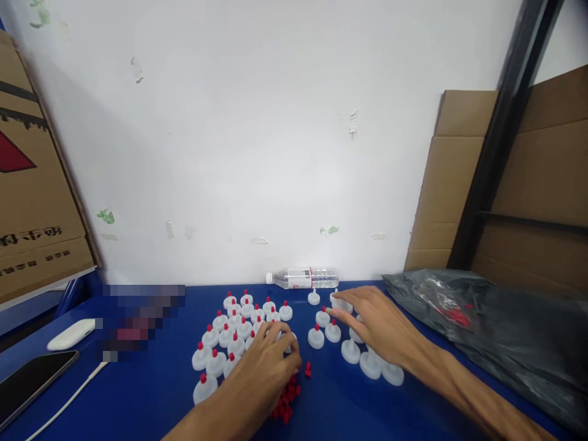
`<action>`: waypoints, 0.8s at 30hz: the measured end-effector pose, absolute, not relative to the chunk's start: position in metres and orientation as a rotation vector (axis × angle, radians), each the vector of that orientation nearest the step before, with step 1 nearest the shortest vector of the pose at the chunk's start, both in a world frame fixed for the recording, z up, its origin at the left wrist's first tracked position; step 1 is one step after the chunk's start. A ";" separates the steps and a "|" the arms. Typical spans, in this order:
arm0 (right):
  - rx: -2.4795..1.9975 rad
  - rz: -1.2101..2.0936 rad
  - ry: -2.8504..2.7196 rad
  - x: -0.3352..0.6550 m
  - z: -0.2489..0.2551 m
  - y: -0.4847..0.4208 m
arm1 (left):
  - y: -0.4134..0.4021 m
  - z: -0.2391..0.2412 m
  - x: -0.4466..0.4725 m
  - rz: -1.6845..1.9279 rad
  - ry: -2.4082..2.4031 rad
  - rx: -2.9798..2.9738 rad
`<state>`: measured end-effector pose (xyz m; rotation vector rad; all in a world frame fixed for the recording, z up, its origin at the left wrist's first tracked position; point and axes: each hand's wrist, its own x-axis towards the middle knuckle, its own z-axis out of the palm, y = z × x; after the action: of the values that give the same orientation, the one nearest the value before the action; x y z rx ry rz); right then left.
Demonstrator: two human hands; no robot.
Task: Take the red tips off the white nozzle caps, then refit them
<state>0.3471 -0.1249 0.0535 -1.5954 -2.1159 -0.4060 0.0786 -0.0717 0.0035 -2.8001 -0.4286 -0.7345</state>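
Observation:
White nozzle caps with red tips stand in a cluster on the blue table, left of centre. My left hand is curled over the cluster's right edge, fingers closed. What its fingertips hold, if anything, is hidden. Below them lies a pile of small red tips, with a few loose red tips beside it. My right hand reaches over the caps on the right, its thumb and index finger apart around a white cap. White caps without red tips stand under and near this palm; several red-tipped caps stand left of it.
A clear plastic bottle lies against the wall. On the right is a dark plastic bag, near cardboard and a black post. A phone, a white case and a cable lie at left, below a carton.

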 end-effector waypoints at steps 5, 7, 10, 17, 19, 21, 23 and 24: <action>-1.450 -0.340 -2.041 0.341 0.056 -0.130 | -0.075 0.023 0.077 -0.812 -0.451 -2.776; -1.347 -0.346 -2.117 0.338 0.056 -0.134 | -0.075 0.032 0.076 -0.948 -0.456 -2.759; -1.163 -0.431 -2.317 0.331 0.055 -0.141 | -0.074 0.038 0.074 -1.129 -0.468 -2.671; -0.908 -0.594 -2.455 0.306 0.057 -0.151 | -0.072 0.028 0.070 -1.182 -0.333 -2.678; -0.912 -0.595 -2.447 0.303 0.058 -0.152 | -0.075 0.027 0.070 -1.187 -0.337 -2.732; -0.912 -0.585 -2.440 0.303 0.058 -0.152 | -0.077 0.028 0.071 -1.197 -0.343 -2.756; -0.909 -0.581 -2.433 0.303 0.058 -0.152 | -0.079 0.030 0.071 -1.221 -0.336 -2.753; -0.910 -0.580 -2.433 0.304 0.058 -0.153 | -0.080 0.031 0.071 -1.233 -0.328 -2.751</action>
<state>0.3038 -0.1527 0.0581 -0.9104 -2.4335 -0.5795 0.0713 -0.0799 0.0309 -2.7511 -0.3283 -1.2326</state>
